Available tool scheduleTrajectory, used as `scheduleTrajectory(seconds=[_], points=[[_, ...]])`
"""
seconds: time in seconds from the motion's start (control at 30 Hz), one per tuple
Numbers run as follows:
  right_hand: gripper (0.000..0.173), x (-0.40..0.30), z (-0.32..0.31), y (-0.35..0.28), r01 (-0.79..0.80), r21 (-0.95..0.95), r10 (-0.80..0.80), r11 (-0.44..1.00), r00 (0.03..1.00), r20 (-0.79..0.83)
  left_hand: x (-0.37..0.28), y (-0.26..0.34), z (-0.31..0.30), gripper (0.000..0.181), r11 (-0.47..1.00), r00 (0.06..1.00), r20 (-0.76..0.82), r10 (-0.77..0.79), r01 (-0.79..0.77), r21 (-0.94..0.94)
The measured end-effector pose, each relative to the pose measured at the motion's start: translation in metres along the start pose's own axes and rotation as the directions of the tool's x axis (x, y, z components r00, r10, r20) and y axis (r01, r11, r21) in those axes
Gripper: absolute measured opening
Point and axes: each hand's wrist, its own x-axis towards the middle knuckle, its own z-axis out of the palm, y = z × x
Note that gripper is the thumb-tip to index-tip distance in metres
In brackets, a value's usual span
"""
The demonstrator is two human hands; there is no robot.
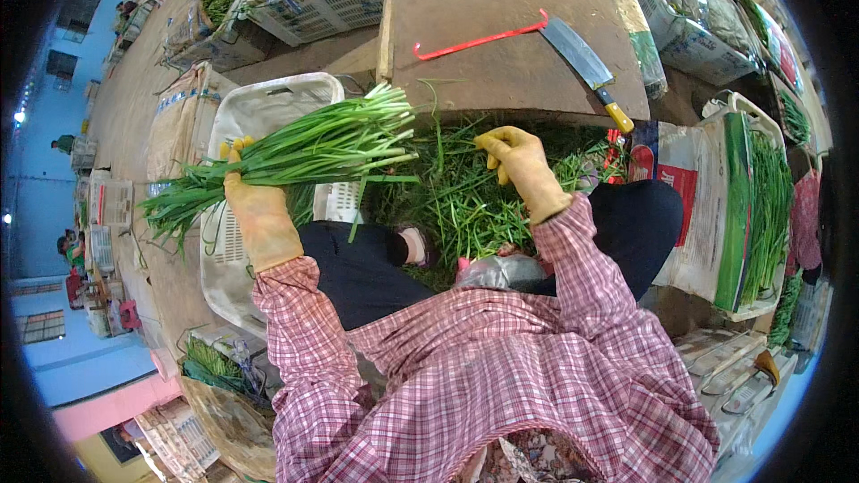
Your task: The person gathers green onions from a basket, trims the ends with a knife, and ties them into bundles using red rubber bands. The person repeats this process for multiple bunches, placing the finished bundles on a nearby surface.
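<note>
My left hand (258, 211), in a yellow rubber glove, grips a thick bunch of Chinese chives (322, 137). Their pale cut ends point right and the leaf tips hang to the left, above a white plastic crate (285, 90). My right hand (520, 164), gloved the same way, is raised over a heap of green trimmings (470, 215) between my legs. Its fingers are bent, thumb near forefinger; whether a thin leaf is pinched there is unclear. Beyond it, a cleaver (577, 54) with a yellow-and-black handle lies on a wooden board (470, 7).
A red hooked rod (480, 40) touches the cleaver's tip. To my right stands a crate of long green stalks (765, 215), lined with printed sheeting (691, 215). Covered crates (322, 0) sit beyond the board. Other people (70, 248) are far off at the left.
</note>
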Motion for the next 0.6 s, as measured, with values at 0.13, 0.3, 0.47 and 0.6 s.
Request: scheduleTrajectory(seconds=[0.13,0.3,0.47,0.6], points=[[0.032,-0.028,0.027,-0.046,0.157,0.164,-0.185,0.974,0.967,0.175,-0.015,-0.034,0.011,0.021,0.996,0.997,-0.073,-0.016,0.022,0.083],[0.021,-0.01,0.049,-0.05,-0.076,0.193,0.009,0.978,0.945,0.326,-0.045,-0.043,0.025,0.024,0.993,0.999,-0.014,-0.04,0.042,0.111],[0.021,-0.012,0.031,-0.019,-0.023,0.484,-0.068,0.875,0.983,0.169,-0.042,-0.036,0.018,0.024,0.996,0.997,-0.03,-0.064,0.066,0.062],[0.028,-0.03,-0.013,-0.009,0.094,0.678,-0.287,0.729,0.941,0.179,-0.006,-0.028,-0.015,0.025,0.996,0.996,-0.028,-0.083,0.083,0.024]])
